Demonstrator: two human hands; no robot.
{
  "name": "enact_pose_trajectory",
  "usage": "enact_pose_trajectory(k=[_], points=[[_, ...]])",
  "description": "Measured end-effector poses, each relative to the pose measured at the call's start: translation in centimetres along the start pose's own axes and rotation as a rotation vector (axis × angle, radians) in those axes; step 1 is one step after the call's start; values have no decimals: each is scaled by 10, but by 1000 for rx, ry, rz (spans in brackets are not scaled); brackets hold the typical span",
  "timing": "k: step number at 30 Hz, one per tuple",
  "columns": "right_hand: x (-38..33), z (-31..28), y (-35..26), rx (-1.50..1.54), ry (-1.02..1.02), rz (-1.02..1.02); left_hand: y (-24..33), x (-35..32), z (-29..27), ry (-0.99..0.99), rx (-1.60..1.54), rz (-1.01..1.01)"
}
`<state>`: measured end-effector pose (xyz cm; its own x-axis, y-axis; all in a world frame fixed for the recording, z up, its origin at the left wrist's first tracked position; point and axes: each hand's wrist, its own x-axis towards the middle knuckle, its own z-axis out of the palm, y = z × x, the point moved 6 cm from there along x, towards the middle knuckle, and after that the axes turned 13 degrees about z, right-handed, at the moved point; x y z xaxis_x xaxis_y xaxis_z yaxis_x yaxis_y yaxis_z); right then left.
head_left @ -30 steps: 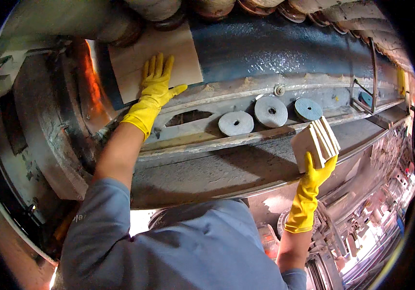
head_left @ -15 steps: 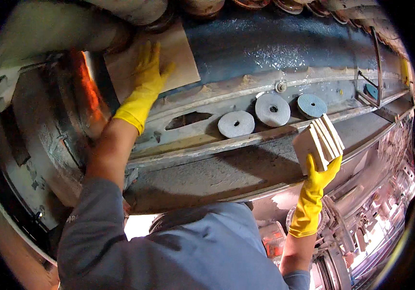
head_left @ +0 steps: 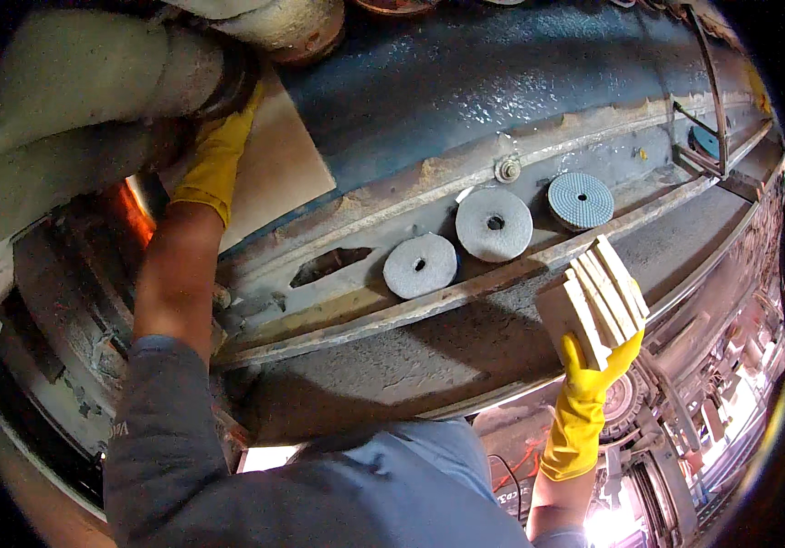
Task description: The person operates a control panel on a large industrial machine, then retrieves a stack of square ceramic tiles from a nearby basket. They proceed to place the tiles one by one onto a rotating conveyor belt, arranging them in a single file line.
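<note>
A flat beige tile [head_left: 275,160] lies on the dark, wet, blue-grey belt at the left. My left hand [head_left: 217,160], in a yellow rubber glove, reaches forward along the tile's left side. Its visible fingers stretch out straight, while a bulky covered shape above hides part of them. Off to the right, my right hand [head_left: 598,358], also gloved in yellow, grips a small stack of beige tile pieces [head_left: 596,297] from below. The pieces stand on edge, slightly fanned, above the metal ledge.
Two grey abrasive discs [head_left: 420,267] [head_left: 495,225] and a blue-green one [head_left: 581,201] rest in a metal channel beyond the ledge [head_left: 411,365]. Rounded covered heads [head_left: 91,82] overhang the left. An orange glowing strip [head_left: 134,212] shows beside my left forearm. A metal frame [head_left: 720,100] rises at right.
My left hand has gone farther forward and left, its fingers now partly behind the overhanging shape. The view has shifted. My right hand still holds the stack, slightly lower in the picture.
</note>
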<state>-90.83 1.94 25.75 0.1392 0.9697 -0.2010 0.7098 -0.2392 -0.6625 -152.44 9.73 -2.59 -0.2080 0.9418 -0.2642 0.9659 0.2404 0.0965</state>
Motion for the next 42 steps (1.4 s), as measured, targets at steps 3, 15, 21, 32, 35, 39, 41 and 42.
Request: enact_pose_trajectory(k=[3,15,21,32,35,39,41,42], points=[[0,-1,4,-1,3,15,7,11,-20,-36,-12,-22],[1,-2,10,-24,15,-20,13,-131,-49,374,-210,-3],[0,-2,11,-63,50,-48,-63,-204,3,471,-122,-285],[2,-6,18,-104,67,-95,-55,-205,17,492,5,-269],[6,1,5,-42,9,-92,-58,-211,13,458,-72,-247],[9,0,13,-30,-5,-45,-50,-224,-1,371,-202,-80],[7,0,8,-33,-11,-37,-36,-229,-14,180,-153,-89],[7,-2,14,-32,-1,-46,-24,-228,-23,88,-130,-91]])
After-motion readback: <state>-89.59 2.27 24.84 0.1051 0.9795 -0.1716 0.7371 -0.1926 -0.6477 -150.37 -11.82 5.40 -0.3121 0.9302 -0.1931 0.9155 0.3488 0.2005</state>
